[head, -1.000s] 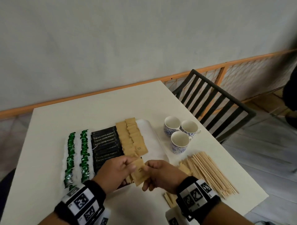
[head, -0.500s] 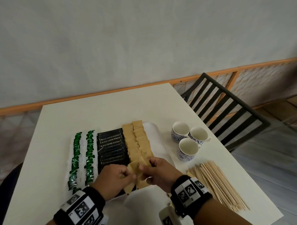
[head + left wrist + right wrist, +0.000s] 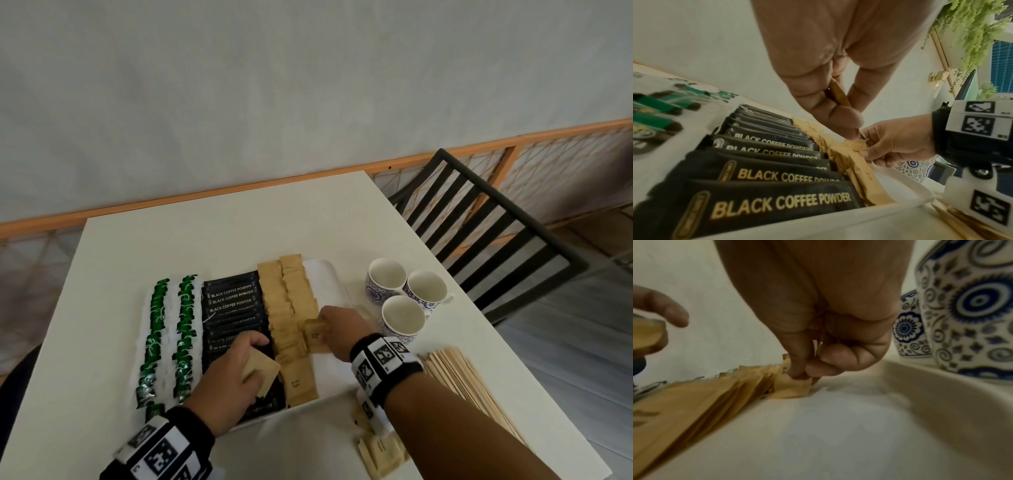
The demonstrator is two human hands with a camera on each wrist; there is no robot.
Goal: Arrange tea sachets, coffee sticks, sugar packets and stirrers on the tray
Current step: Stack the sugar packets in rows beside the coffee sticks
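- Brown paper sugar packets (image 3: 289, 310) in two overlapped rows on white tray (image 3: 327, 274), beside black coffee sticks (image 3: 233, 308) and green tea sachets (image 3: 171, 329); likely shingled to keep each kind in its own lane. Stirrers (image 3: 469, 380) off the tray on counter (image 3: 205, 236), loose packets (image 3: 380, 452) near the front edge, three cups (image 3: 404, 308) beside the tray.
- Head view: right hand (image 3: 342, 329) reaching in palm down, pinching one packet (image 3: 315, 334) at the end of the right row, probably to tuck it in. Left hand (image 3: 233, 377) curled over the coffee sticks, gripping spare packets (image 3: 262, 371), apparently as a ready supply.
- Left wrist view: left hand (image 3: 824, 91) with thumb and fingers closed on packet edge (image 3: 839, 93); right hand (image 3: 898, 142) low at the brown row.
- Right wrist view: right hand (image 3: 824, 340) clamping the packet (image 3: 793, 389), its lower edge touching the tray floor (image 3: 838, 426) just beside the row; cups (image 3: 970, 309) outside the tray wall.
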